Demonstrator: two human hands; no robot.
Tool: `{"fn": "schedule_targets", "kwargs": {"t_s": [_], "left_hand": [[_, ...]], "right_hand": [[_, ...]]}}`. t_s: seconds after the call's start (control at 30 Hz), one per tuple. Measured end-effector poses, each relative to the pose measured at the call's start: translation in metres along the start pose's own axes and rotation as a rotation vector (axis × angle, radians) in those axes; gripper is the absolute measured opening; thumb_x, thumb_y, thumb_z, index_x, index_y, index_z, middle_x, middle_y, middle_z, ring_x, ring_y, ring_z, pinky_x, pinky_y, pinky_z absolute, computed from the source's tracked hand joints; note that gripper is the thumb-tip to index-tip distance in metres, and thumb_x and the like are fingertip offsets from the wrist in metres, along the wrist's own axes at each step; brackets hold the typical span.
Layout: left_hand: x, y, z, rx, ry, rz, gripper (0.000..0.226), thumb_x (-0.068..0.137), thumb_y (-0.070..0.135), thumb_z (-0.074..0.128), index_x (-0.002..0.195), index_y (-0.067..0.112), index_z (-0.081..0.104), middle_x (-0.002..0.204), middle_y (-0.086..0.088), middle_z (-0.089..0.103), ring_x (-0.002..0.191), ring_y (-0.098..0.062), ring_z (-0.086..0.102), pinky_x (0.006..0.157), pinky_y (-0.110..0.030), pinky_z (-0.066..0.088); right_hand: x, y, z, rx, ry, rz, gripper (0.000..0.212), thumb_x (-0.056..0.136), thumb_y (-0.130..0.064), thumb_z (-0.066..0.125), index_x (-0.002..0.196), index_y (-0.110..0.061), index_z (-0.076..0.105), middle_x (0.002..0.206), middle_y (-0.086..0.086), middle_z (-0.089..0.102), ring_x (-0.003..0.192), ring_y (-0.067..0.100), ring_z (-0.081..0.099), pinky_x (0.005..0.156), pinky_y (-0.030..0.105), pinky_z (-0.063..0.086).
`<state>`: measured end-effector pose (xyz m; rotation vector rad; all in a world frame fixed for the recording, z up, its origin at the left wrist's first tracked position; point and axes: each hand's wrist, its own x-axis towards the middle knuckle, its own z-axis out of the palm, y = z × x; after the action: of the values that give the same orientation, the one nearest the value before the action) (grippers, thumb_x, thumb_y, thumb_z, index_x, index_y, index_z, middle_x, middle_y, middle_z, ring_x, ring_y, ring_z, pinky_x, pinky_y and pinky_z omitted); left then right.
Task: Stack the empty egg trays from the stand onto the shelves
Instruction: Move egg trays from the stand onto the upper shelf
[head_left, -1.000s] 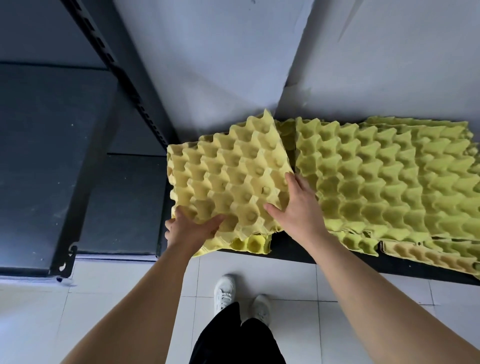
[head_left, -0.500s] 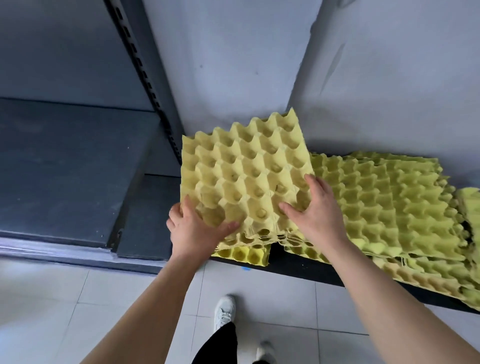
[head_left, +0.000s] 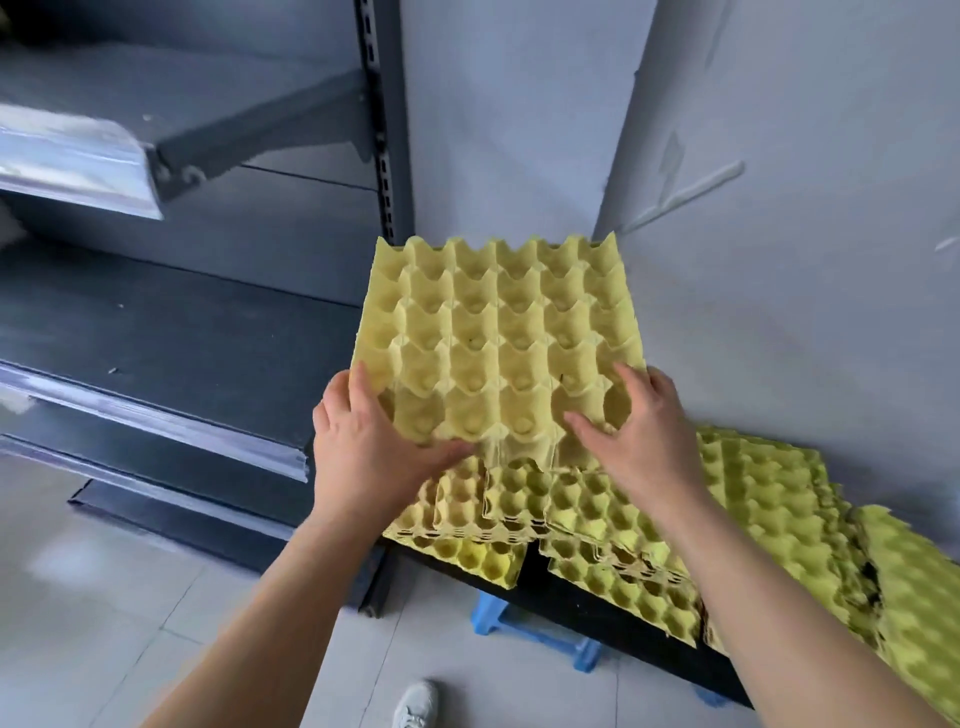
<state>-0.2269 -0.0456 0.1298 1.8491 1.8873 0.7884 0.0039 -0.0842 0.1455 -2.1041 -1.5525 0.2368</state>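
A yellow egg tray (head_left: 498, 332) is lifted in front of me, tilted up, above the piles. My left hand (head_left: 369, 452) grips its near left corner, thumb on top. My right hand (head_left: 639, 441) holds its near right edge, fingers spread over the cups. Below lie more yellow egg trays (head_left: 753, 499) in overlapping piles on a low black stand (head_left: 613, 618). Dark shelves (head_left: 171, 338) are at the left, bare where visible.
An upright slotted shelf post (head_left: 384, 119) rises just left of the held tray. A grey wall (head_left: 779, 208) is behind. A blue stool (head_left: 535, 629) sits under the stand. Pale floor tiles (head_left: 104, 597) and my white shoe (head_left: 415, 706) are below.
Both hands have raised the top tray off the left pile and tilted it upward. My view has swung up and left, showing more of the shelves.
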Motion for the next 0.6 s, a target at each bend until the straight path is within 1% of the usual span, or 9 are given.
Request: {"fn": "schedule_targets", "kwargs": {"t_s": [0.07, 0.17, 0.2, 0.4, 0.5, 0.6], "left_hand": [[-0.006, 0.007, -0.029, -0.013, 0.061, 0.037, 0.139, 0.044, 0.073, 0.078, 0.151, 0.017, 0.011, 0.152, -0.007, 0.023, 0.137, -0.026, 0.022, 0.114, -0.041, 0.023], [-0.011, 0.014, -0.071, -0.051, 0.146, 0.089, 0.138, 0.040, 0.074, 0.078, 0.150, 0.021, 0.015, 0.149, -0.004, 0.029, 0.135, -0.024, 0.026, 0.114, -0.041, 0.026], [-0.013, 0.015, -0.085, -0.065, 0.176, 0.103, 0.137, 0.039, 0.073, 0.079, 0.149, 0.022, 0.017, 0.147, -0.003, 0.030, 0.134, -0.023, 0.027, 0.113, -0.042, 0.028], [-0.005, 0.011, -0.167, -0.149, 0.352, 0.160, 0.128, 0.040, 0.064, 0.085, 0.146, 0.026, 0.025, 0.143, 0.004, 0.032, 0.131, -0.017, 0.029, 0.112, -0.037, 0.030], [0.007, -0.008, -0.208, -0.214, 0.410, 0.147, 0.125, 0.039, 0.063, 0.085, 0.144, 0.028, 0.028, 0.140, 0.007, 0.031, 0.132, -0.013, 0.028, 0.113, -0.039, 0.030], [0.020, -0.040, -0.251, -0.234, 0.454, 0.137, 0.121, 0.037, 0.066, 0.082, 0.141, 0.028, 0.032, 0.131, 0.011, 0.034, 0.131, -0.011, 0.030, 0.112, -0.039, 0.031]], "right_hand": [[-0.008, -0.017, -0.018, 0.026, 0.027, -0.040, 0.082, 0.078, -0.059, 0.061, 0.143, -0.017, 0.034, 0.145, 0.011, 0.034, 0.104, 0.027, 0.061, 0.097, 0.039, 0.048], [-0.017, -0.045, -0.041, 0.078, 0.084, -0.097, 0.078, 0.079, -0.054, 0.063, 0.142, -0.017, 0.037, 0.144, 0.011, 0.035, 0.120, 0.026, 0.051, 0.101, 0.035, 0.041], [-0.018, -0.056, -0.048, 0.097, 0.106, -0.120, 0.076, 0.079, -0.053, 0.064, 0.141, -0.017, 0.038, 0.143, 0.010, 0.036, 0.122, 0.025, 0.049, 0.101, 0.034, 0.040], [-0.012, -0.135, -0.079, 0.185, 0.224, -0.266, 0.073, 0.078, -0.049, 0.068, 0.139, -0.018, 0.042, 0.136, 0.008, 0.041, 0.121, 0.023, 0.046, 0.095, 0.033, 0.041], [-0.008, -0.186, -0.080, 0.199, 0.252, -0.343, 0.074, 0.078, -0.050, 0.068, 0.140, -0.018, 0.041, 0.137, 0.008, 0.041, 0.120, 0.022, 0.047, 0.093, 0.032, 0.041], [-0.005, -0.241, -0.069, 0.228, 0.251, -0.396, 0.074, 0.078, -0.050, 0.068, 0.140, -0.017, 0.041, 0.136, 0.007, 0.042, 0.119, 0.022, 0.047, 0.094, 0.032, 0.040]]}}
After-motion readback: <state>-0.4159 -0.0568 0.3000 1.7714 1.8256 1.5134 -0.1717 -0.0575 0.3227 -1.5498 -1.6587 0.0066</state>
